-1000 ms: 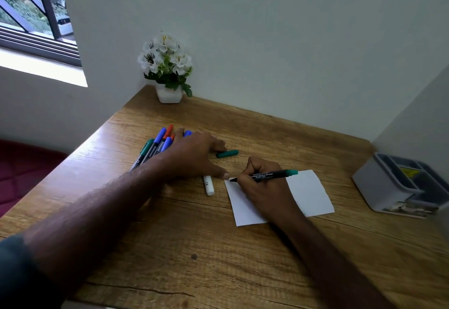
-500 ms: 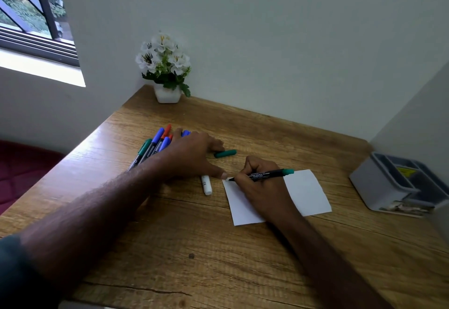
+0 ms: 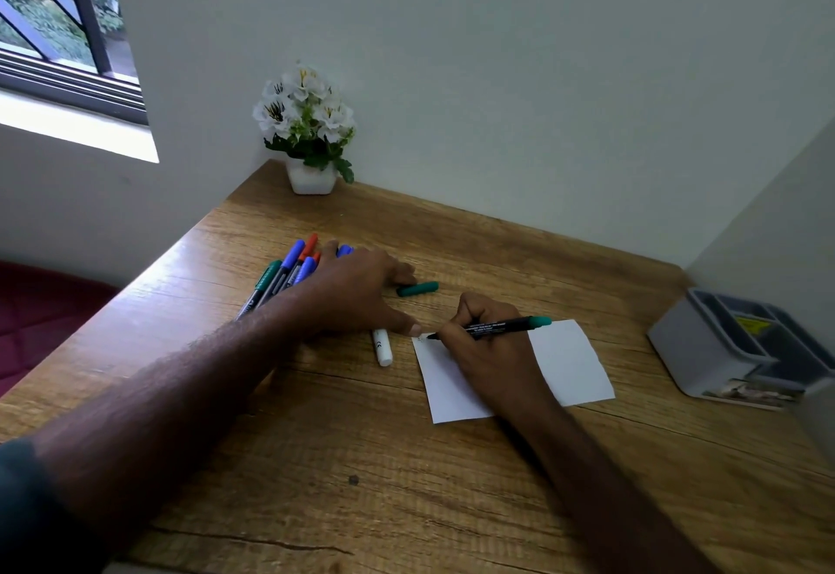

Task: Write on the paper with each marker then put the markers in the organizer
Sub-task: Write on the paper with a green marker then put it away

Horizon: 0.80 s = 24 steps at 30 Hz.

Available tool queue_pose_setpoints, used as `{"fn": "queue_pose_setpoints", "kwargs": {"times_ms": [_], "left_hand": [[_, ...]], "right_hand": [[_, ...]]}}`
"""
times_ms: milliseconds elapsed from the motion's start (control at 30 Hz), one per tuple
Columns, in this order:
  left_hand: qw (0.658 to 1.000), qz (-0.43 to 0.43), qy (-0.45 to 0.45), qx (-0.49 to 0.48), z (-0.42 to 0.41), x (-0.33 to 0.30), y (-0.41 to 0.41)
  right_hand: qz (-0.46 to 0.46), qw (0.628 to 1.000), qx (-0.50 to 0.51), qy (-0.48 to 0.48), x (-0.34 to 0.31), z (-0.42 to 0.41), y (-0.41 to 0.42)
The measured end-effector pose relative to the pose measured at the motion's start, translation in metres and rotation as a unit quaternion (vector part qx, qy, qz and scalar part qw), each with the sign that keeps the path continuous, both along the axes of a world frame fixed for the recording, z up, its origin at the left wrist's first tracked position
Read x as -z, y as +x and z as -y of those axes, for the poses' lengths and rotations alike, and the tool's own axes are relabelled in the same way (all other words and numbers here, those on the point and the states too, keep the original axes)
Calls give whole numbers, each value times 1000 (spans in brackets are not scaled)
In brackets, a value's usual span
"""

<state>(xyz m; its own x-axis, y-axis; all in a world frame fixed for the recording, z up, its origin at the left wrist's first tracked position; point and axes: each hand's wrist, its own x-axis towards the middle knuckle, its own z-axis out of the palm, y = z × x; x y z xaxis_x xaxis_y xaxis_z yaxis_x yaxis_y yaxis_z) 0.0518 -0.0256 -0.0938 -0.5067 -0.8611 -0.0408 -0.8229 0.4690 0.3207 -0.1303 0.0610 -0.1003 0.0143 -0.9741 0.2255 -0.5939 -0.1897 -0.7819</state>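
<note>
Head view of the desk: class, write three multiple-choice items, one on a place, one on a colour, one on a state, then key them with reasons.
1. Where does the loose cap lie?
A. beside the left hand
B. in the organizer
C. on the paper

2. What colour is the end of the held marker?
A. red
B. green
C. yellow

3. What is the right hand doing?
A. resting flat
B. gripping the marker
C. lifting the paper

Key: 1 A, the loose cap lies on the desk by the left hand. 2 B, the marker ends in green. 3 B, the right hand grips it, tip on the paper.
</note>
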Motion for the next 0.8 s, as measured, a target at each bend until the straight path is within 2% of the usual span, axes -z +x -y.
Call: {"fn": "queue_pose_setpoints", "kwargs": {"times_ms": [800], "left_hand": [[1000, -1, 3, 2, 0, 0, 0]], "right_hand": [[-6, 1000, 16, 1, -1, 0, 2]]}}
